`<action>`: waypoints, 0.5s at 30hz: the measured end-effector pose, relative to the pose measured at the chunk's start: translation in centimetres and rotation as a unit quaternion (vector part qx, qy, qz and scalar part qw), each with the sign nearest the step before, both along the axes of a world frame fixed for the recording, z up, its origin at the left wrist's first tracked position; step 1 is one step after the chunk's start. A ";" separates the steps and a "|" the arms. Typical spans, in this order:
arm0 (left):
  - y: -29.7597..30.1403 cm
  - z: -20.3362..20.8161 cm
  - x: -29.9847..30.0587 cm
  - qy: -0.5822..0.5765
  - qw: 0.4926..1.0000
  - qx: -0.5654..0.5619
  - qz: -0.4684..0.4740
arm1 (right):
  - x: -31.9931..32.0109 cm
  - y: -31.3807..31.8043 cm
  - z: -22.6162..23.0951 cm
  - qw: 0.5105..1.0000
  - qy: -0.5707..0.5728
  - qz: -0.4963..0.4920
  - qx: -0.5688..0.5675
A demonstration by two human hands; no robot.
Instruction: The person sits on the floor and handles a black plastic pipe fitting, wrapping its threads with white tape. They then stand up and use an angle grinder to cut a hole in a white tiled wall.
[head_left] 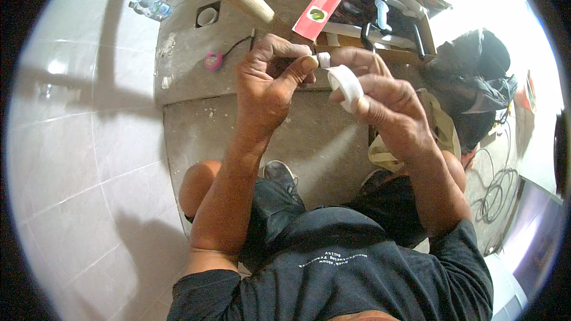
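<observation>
In front of me, above the floor, my left hand (264, 83) pinches a small fitting between thumb and fingers. Its threaded end (324, 59) sticks out to the right with white tape around it; the rest is hidden by my fingers. My right hand (395, 107) holds a roll of white thread seal tape (347, 88), with a finger through the ring and the thumb on its edge. A short strip seems to run from the roll to the threads, close beside it.
A red spirit level (315, 16) lies across a cardboard box of tools beyond my hands. A pink round object (212, 61), a water bottle (156, 9) and a floor opening with a white pipe (207, 17) are left. Right are a dark bag (470, 65) and coiled cable (498, 196).
</observation>
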State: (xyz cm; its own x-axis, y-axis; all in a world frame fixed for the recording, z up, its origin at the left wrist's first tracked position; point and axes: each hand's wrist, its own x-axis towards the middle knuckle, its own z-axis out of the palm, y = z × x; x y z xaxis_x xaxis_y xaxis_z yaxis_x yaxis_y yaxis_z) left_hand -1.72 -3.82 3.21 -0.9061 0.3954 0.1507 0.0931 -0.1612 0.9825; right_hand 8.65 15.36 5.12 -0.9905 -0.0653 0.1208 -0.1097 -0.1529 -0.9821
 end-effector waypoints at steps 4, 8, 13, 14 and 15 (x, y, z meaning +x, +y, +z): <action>0.6 -0.4 1.1 -0.052 0.998 0.018 -0.038 | -1.2 0.0 -0.2 0.993 -0.028 -0.041 -0.105; 1.1 -0.3 1.9 -0.046 0.997 -0.008 -0.066 | -1.6 0.7 -1.4 0.986 -0.108 -0.053 -0.116; 1.4 -0.1 2.4 -0.037 0.997 0.027 -0.063 | -1.6 1.2 -3.6 0.992 -0.097 -0.080 0.004; 1.3 -0.1 2.3 -0.035 0.997 0.035 -0.060 | -1.8 0.9 -4.0 0.989 -0.081 -0.084 0.088; 1.3 -0.1 2.1 -0.033 0.997 0.043 -0.056 | -1.6 0.7 -4.1 0.982 -0.117 -0.074 0.126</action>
State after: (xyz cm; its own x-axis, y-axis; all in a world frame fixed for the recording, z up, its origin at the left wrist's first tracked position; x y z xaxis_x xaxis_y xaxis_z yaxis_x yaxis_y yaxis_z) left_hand 0.34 -2.55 3.08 -0.8661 0.4827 0.1297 0.0050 -0.2511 0.9680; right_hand 7.07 16.06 1.02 -0.9900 0.0835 -0.1136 0.1216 0.0980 -0.9877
